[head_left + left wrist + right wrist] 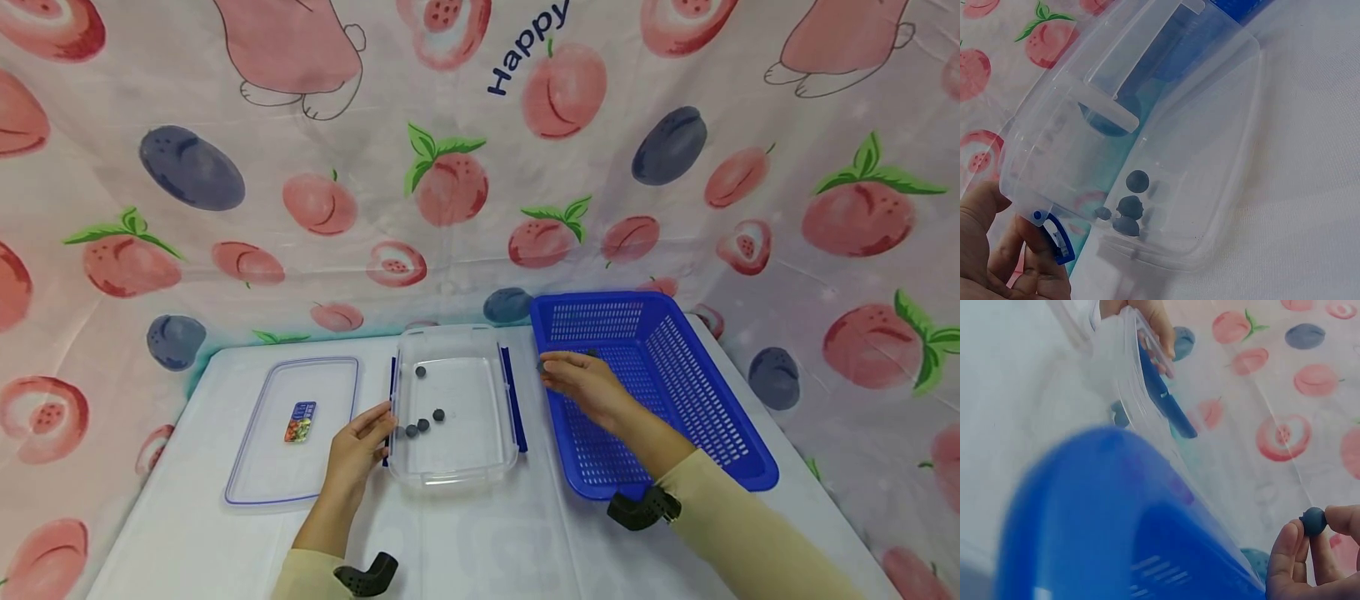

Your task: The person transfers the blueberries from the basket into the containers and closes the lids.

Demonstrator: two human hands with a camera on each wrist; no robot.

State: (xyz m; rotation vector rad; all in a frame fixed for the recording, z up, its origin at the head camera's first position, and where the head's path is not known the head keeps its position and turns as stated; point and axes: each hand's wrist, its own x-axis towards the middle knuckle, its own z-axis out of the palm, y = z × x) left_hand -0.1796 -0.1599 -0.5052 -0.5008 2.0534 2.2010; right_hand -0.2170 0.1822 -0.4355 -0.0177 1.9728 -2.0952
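My right hand (pixel 581 383) pinches a blueberry (pixel 1314 521) between thumb and fingers, above the left rim of the blue basket (pixel 738 425). A clear plastic container (pixel 465 450) with blue side latches stands in the middle. Several blueberries (pixel 438 415) lie inside it, most towards its left side, one farther back. My left hand (pixel 360 442) grips the container's left edge; in the left wrist view the thumb is at the corner and the fingers are by the blue latch (pixel 1060 240).
A clear lid (pixel 258 475) with a blue rim lies flat on the left, bearing a colourful label (pixel 300 422). The white-covered table (pixel 450 550) meets a fruit-printed cloth (pixel 465 100) behind. Something small and dark (pixel 592 352) shows beyond my right hand, within the basket.
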